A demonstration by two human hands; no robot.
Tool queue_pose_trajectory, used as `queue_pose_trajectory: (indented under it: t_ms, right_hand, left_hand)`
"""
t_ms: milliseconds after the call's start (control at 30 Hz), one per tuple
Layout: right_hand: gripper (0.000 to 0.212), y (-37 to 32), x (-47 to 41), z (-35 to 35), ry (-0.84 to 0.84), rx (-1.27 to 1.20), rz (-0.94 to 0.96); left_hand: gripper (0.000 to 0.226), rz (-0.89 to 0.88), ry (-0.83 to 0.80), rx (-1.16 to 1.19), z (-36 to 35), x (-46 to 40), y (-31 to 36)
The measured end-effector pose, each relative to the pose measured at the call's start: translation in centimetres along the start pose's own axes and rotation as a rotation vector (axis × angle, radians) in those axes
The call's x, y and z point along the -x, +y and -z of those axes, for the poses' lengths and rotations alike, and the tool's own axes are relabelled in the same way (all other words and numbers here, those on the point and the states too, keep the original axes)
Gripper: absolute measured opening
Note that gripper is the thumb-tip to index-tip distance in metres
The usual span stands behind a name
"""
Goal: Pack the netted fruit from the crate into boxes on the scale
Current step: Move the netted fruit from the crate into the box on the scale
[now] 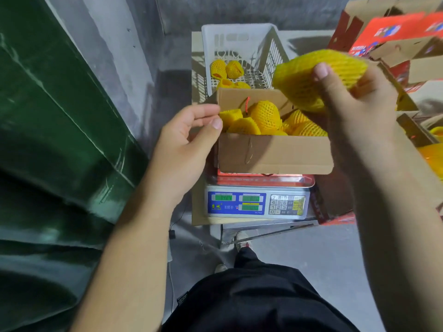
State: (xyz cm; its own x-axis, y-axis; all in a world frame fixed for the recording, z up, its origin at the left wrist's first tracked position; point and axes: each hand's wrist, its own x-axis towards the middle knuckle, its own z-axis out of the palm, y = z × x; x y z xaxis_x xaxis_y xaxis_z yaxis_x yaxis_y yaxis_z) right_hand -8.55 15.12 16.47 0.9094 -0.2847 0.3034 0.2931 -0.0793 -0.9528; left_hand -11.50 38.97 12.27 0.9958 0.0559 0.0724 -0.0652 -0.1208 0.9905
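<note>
- Gripping one netted fruit (318, 75), the right hand (354, 101) holds it raised above the box (273, 152).
- Left hand (189, 142) pinches the box's left edge.
- Box, holding more netted fruit, sits on the scale (257, 203).
- Crate (239, 39) stands behind it.

Light is bright and even over the middle, falling from above, and the crate (239, 44) throws a slotted shadow pattern onto the cardboard beside it. The green sheeting (48, 116) on the left sits dim, with pale streaks of sheen along its folds. The netted fruit (318, 75) in the right hand (354, 99) is smeared by motion blur, and so are the red cartons (395, 32) behind. Wide-angle bending curves the forearms and edges. The scale (259, 202) readout is soft, its digits unreadable.
</note>
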Motion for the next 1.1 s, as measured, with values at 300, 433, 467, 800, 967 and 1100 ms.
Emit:
queue_pose_trajectory:
  t_ms: [300, 433, 467, 800, 967, 1100]
  right_hand:
    - [0.073, 4.2, -4.6, 2.2, -0.377, 1.154, -0.023]
    - [0.066, 4.6, -2.1, 2.2, -0.366, 1.016, 0.004]
    - [0.061, 4.5, -1.2, 1.8, -0.375, 0.948, 0.018]
    - [0.046, 3.6, 1.4, 0.6, -0.532, 0.686, -0.052]
    - [0.04, 3.7, 1.3, 0.5, -0.539, 0.597, -0.057]
    - [0.036, 4.1, 1.2, 0.1, -0.581, 0.539, -0.061]
  left_hand:
    - [0.028, 0.07, -0.101, -0.107, -0.3, 0.5, -0.2]
    - [0.026, 0.055, -0.107, -0.195, -0.1, 0.4, -0.4]
    - [0.026, 0.048, -0.106, -0.222, -0.2, 0.4, -0.5]
    - [0.023, 0.047, -0.107, -0.256, -0.5, 0.0, -0.6]
    - [0.024, 0.054, -0.115, -0.261, -0.7, -0.2, -0.7]
    - [0.025, 0.052, -0.116, -0.279, -0.8, -0.6, -0.8]
